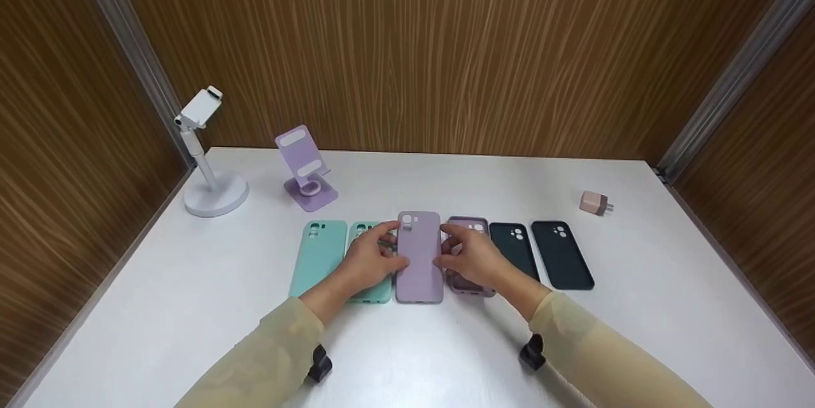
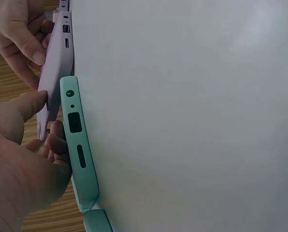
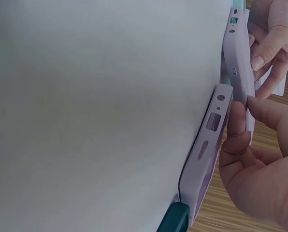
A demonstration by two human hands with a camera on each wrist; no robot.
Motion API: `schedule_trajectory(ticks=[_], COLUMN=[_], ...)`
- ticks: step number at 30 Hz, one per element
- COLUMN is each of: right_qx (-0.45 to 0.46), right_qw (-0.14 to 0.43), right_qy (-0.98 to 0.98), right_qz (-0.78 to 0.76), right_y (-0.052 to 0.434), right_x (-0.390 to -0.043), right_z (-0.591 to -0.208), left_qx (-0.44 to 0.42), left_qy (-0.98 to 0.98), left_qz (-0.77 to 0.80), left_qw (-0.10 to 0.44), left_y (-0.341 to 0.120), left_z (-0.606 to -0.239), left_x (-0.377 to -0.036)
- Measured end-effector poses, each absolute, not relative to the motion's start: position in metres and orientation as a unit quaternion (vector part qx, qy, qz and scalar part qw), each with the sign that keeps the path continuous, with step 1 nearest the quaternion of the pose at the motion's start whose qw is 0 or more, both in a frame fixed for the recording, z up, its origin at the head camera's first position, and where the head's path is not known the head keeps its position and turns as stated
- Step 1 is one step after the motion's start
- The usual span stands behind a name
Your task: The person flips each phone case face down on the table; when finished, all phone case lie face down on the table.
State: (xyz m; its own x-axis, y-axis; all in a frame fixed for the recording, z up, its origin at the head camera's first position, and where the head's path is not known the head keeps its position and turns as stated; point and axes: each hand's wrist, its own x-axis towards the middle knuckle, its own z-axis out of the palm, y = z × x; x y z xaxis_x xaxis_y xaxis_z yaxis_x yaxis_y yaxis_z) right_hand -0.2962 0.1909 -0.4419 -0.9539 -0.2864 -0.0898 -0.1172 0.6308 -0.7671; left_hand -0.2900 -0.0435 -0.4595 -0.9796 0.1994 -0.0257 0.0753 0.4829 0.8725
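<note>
A light purple phone case [image 1: 419, 277] is in the middle of the row, its back facing up and its camera cutouts at the far end. My left hand [image 1: 369, 257] pinches its left edge between thumb and fingers, while my right hand [image 1: 474, 257] pinches the right edge. In both wrist views this case is tilted, with its far part raised. Beneath my left hand lies a teal phone case [image 2: 88, 181], partly covered. A second purple phone case [image 3: 194, 186], its inside facing up, lies under my right hand.
Another teal case [image 1: 321, 249] lies at the row's left end. Two dark cases [image 1: 517, 249] [image 1: 563, 261] lie on the right. Behind stand a white phone stand [image 1: 216, 198] and a purple phone stand [image 1: 299, 153]. A pink charger plug [image 1: 593, 202] sits back right.
</note>
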Motion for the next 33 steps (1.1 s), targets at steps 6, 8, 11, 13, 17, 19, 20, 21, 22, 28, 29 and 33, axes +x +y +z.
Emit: schedule_trajectory(ticks=[6,8,11,13,17,19,20,21,22,28,29,33], right_qx=[-0.128,-0.133,-0.136,-0.136,-0.138,-0.14,-0.14,-0.142,-0.144,-0.159,-0.161,-0.165], right_qw=[0.099,0.098,0.099,0.099,0.099,0.098,0.098,0.098,0.096,0.078,0.077,0.076], right_qy=[0.899,0.899,0.902,0.904,0.905,0.906,0.906,0.906,0.907,0.917,0.918,0.922], right_qz=[-0.408,-0.405,-0.398,-0.394,-0.39,-0.388,-0.388,-0.387,-0.383,-0.356,-0.354,-0.343], right_y=[0.1899,0.1897,0.1896,0.1898,0.1896,0.1899,0.19,0.19,0.19,0.1896,0.1895,0.189], right_x=[-0.2951,-0.2949,-0.2947,-0.2953,-0.2962,-0.2962,-0.2961,-0.2961,-0.2961,-0.296,-0.2961,-0.2964], right_z=[-0.4436,-0.4445,-0.4455,-0.4467,-0.4474,-0.4475,-0.4472,-0.4472,-0.4469,-0.4471,-0.4473,-0.4485], left_qx=[0.088,0.089,0.091,0.09,0.083,0.082,0.081,0.081,0.081,0.082,0.081,0.078], left_qy=[0.856,0.858,0.86,0.862,0.863,0.863,0.863,0.863,0.864,0.869,0.87,0.872], left_qz=[0.504,0.502,0.497,0.494,0.493,0.493,0.494,0.493,0.493,0.483,0.481,0.479], left_qw=[0.067,0.067,0.07,0.07,0.07,0.07,0.071,0.071,0.071,0.07,0.07,0.07], left_y=[-0.0456,-0.0462,-0.0468,-0.0469,-0.0467,-0.0464,-0.0463,-0.0462,-0.0461,-0.0461,-0.0461,-0.046], left_z=[-0.4626,-0.4633,-0.4642,-0.4649,-0.4659,-0.4667,-0.4668,-0.4671,-0.467,-0.467,-0.4671,-0.468], left_x=[-0.291,-0.2909,-0.2904,-0.2906,-0.2911,-0.2911,-0.2911,-0.2909,-0.2908,-0.29,-0.29,-0.2897])
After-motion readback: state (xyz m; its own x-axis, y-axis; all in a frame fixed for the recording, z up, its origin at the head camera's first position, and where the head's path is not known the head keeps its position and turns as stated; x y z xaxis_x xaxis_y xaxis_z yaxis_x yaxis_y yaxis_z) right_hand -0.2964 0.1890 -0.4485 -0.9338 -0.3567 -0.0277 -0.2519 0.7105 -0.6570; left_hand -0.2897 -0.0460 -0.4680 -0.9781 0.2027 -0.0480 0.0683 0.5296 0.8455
